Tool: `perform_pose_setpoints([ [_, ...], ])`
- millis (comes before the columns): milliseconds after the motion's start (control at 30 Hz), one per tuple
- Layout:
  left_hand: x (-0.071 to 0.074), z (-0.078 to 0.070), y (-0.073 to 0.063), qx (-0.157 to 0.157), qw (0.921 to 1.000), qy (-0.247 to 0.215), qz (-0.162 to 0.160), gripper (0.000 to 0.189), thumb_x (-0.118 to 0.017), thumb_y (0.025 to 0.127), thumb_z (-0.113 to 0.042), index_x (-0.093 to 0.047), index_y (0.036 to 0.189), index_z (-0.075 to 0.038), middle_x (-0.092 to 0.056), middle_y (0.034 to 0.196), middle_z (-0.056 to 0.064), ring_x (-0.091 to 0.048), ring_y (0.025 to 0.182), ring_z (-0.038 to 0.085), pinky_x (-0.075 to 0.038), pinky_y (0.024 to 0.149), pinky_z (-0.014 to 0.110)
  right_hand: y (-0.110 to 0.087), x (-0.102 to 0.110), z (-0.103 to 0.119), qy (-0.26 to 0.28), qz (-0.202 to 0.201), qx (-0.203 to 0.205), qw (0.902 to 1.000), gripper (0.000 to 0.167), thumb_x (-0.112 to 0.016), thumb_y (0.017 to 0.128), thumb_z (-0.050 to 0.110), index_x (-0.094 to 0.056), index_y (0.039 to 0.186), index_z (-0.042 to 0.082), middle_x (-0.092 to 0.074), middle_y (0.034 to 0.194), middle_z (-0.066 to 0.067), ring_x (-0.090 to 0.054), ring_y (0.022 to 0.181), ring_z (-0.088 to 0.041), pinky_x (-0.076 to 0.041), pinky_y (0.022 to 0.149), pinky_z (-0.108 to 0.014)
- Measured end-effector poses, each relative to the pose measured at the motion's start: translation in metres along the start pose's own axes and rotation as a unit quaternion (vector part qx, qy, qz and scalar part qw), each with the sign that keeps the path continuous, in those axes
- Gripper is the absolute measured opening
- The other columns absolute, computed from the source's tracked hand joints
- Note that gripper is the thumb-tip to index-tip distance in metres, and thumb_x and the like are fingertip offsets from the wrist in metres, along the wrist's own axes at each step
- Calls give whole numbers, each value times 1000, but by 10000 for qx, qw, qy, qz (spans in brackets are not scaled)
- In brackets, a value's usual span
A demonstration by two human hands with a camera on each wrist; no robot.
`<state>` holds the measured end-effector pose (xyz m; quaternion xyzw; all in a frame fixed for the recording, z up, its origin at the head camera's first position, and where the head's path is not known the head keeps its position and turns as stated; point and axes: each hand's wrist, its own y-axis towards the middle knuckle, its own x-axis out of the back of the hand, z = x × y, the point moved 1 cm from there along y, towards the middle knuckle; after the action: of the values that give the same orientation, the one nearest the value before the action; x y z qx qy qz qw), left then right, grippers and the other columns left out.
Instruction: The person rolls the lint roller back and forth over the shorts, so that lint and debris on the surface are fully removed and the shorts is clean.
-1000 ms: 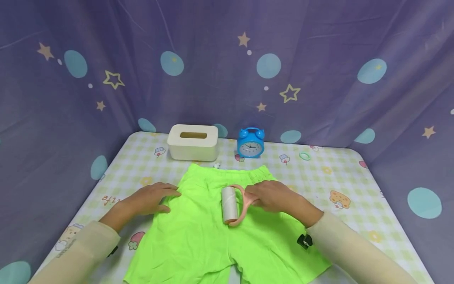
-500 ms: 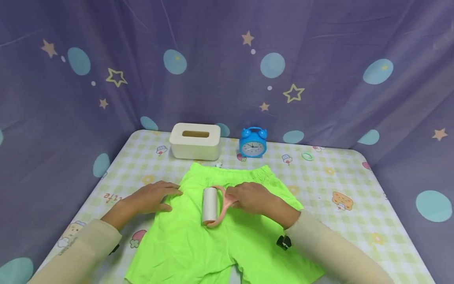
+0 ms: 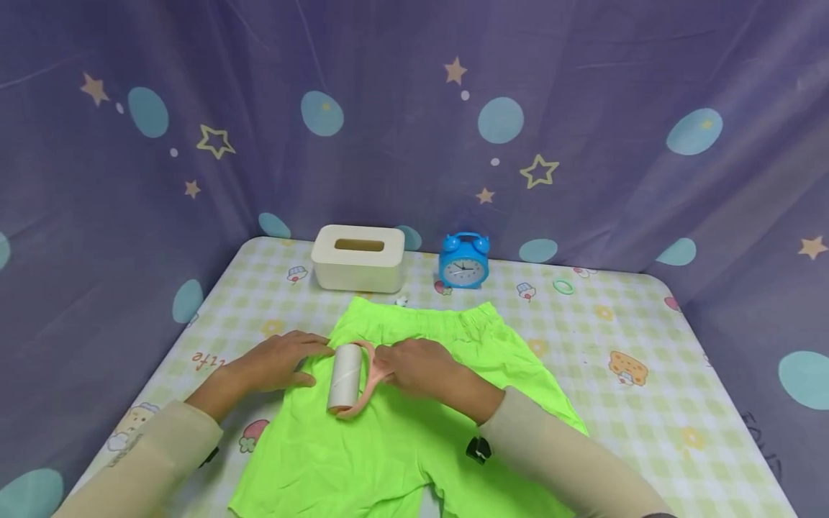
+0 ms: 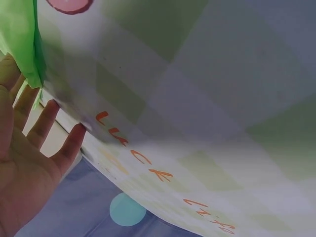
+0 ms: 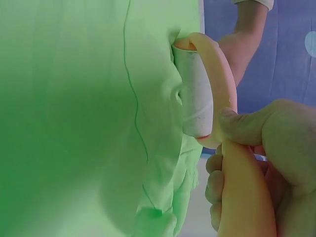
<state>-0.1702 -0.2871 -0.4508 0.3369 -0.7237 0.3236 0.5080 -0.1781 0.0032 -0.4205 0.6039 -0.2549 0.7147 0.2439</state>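
Bright green shorts (image 3: 388, 446) lie spread on the table, waistband toward the back. My right hand (image 3: 421, 370) grips the pink handle of a lint roller (image 3: 345, 378), whose white roll lies against the left part of the shorts below the waistband. In the right wrist view, the thumb and fingers wrap round the handle (image 5: 244, 192), and the roll (image 5: 196, 91) presses into the fabric. My left hand (image 3: 275, 363) rests at the left edge of the shorts with fingers extended; the left wrist view shows the fingers spread beside the green cloth (image 4: 22, 44).
A cream tissue box (image 3: 358, 270) and a blue alarm clock (image 3: 463, 262) stand at the back of the table, with a small green ring (image 3: 563, 286) to their right. The checked tablecloth (image 3: 622, 432) covers the table; a purple curtain (image 3: 401, 144) surrounds it.
My right hand has slid the lint roller leftward across the shorts, from near the middle to close beside the left hand. The left hand stays at the shorts' left edge.
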Motion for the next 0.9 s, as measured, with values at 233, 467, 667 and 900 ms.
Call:
perform_pose_setpoints([
  [233, -3, 3, 3, -73, 9998, 140, -128, 59, -81, 87, -28, -61, 140, -10, -61, 143, 12, -56, 130, 39, -50, 99, 60, 4, -2, 7, -101, 105, -160, 9998, 18, -66, 99, 39, -59, 103, 23, -64, 84, 8, -58, 69, -8, -44, 50, -24],
  [467, -4, 5, 4, -44, 9998, 86, -157, 65, -82, 86, -30, -57, 142, -7, -62, 142, 12, -57, 129, 38, -49, 100, 59, 9, -6, 13, -136, 111, -230, 9996, 17, -63, 101, 39, -58, 104, 24, -63, 84, 8, -55, 67, -8, -42, 47, -25],
  [667, -1, 6, 6, -180, 9995, 60, -247, 65, -84, 83, -32, -59, 139, -10, -64, 138, 9, -59, 126, 36, -51, 100, 55, 14, -3, 19, -255, 166, -239, 9992, 16, -64, 100, 39, -58, 101, 24, -65, 85, 8, -54, 66, -8, -42, 46, -27],
  [900, 1, 9, 5, -93, 9998, -158, 16, 69, -84, 83, -32, -57, 142, -9, -62, 142, 11, -57, 130, 38, -49, 104, 57, 19, 3, 29, -557, 428, -375, 9968, 20, -63, 100, 44, -60, 107, 26, -67, 92, 8, -57, 69, -9, -44, 47, -29],
])
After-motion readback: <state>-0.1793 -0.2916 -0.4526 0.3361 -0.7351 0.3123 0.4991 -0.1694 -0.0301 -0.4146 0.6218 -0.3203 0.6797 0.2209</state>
